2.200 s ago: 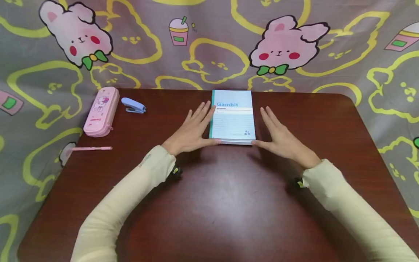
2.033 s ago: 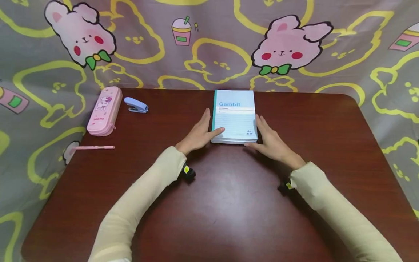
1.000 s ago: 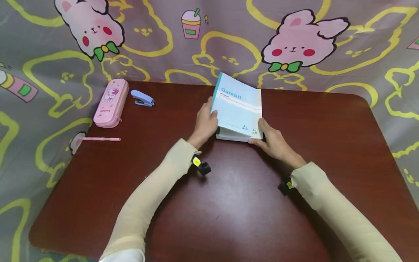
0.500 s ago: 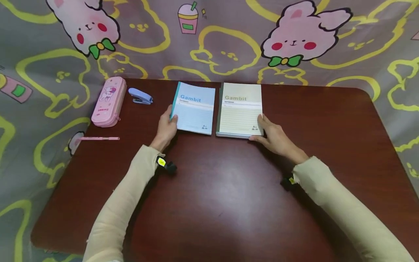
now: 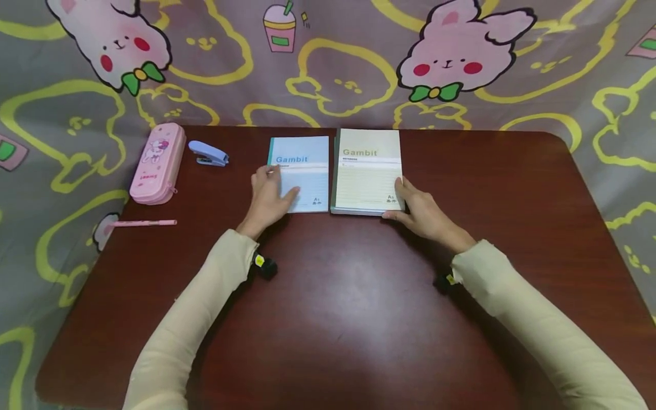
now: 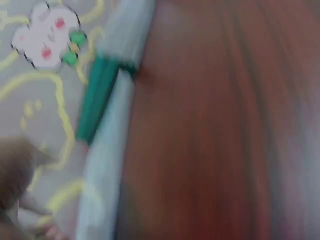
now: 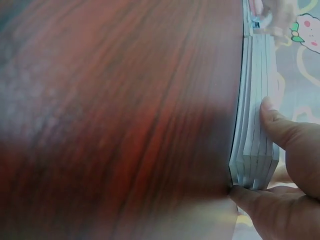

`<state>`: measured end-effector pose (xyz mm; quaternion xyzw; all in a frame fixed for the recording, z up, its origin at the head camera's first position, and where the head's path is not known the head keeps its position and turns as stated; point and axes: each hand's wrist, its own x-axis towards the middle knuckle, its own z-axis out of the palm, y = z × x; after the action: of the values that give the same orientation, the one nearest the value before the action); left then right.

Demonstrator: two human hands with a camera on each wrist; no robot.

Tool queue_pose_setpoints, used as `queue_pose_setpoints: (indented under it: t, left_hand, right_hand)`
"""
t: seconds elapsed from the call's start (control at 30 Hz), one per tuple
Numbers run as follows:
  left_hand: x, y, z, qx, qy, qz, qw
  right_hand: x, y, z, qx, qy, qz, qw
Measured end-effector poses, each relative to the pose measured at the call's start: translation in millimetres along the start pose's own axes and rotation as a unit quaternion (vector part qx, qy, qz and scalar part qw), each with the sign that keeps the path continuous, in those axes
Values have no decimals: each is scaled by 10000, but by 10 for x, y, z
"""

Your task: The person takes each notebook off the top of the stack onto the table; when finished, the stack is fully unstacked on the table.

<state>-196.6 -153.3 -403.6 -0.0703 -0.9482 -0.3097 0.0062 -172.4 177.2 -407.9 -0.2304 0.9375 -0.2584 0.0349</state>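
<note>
A blue "Gambit" notebook (image 5: 312,179) lies flat on the table, left of a stack of notebooks (image 5: 366,171) topped by a cream one. My left hand (image 5: 269,199) rests over the blue notebook's left side, thumb on its cover and fingers loosely bent near the spine. In the left wrist view the fingers blur at the lower left, near the notebook's pale edge (image 6: 105,170). My right hand (image 5: 425,213) holds the stack's near right corner. The right wrist view shows its fingers (image 7: 277,125) against the page edges of the several stacked notebooks (image 7: 257,90).
At the table's left stand a pink pencil case (image 5: 158,165) and a light blue stapler (image 5: 209,154). A pink pen (image 5: 146,222) lies nearer the left edge. A patterned cloth (image 5: 348,62) hangs right behind the brown table (image 5: 333,319).
The blue notebook came off the stack, carried left by my left hand, and now lies flat beside it. A cream cover shows on the stack. My left hand has loosened; the right stays at the corner.
</note>
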Motion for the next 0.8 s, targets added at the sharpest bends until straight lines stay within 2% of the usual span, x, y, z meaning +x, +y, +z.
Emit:
queue_pose_setpoints:
  t: [0.07,0.17,0.23,0.33,0.4,0.47,0.57,0.67,0.8]
  left_hand:
    - [14,203,91,-337,-468,214,9981]
    - [49,485,285,-851,-1232,397,9879]
    - [60,596,400,-1031,-1408,444,9836]
    - [55,654,492,-1031,-1199,389,9867]
    - [43,656,497,-953,-1016,313,9898]
    - [42,654,494,-948,-946,319,9905]
    - [50,660,497,-1023,-1040,342,9887]
    - [51,674,517,-1049,-1144,280,9875]
    - [38,694,546,-1001,-1174,141,9879]
  right_hand:
    - [-4,-2,-11,-8,-20,23,10000]
    - [-6,-6,-27,-6,14,39,10000]
    - [2,-15,-28,-27,41,23,10000]
    - [66,-48,-9,93,268,33,9996]
    - [135,-76,1,143,675,144,9975]
    - [208,-107,-5,199,1128,417,9925]
    - [272,-128,-46,274,1489,1085,9825]
    - [280,-102,-106,549,1411,1767,9726]
    - [252,-4,-183,1118,1271,2302,9583]
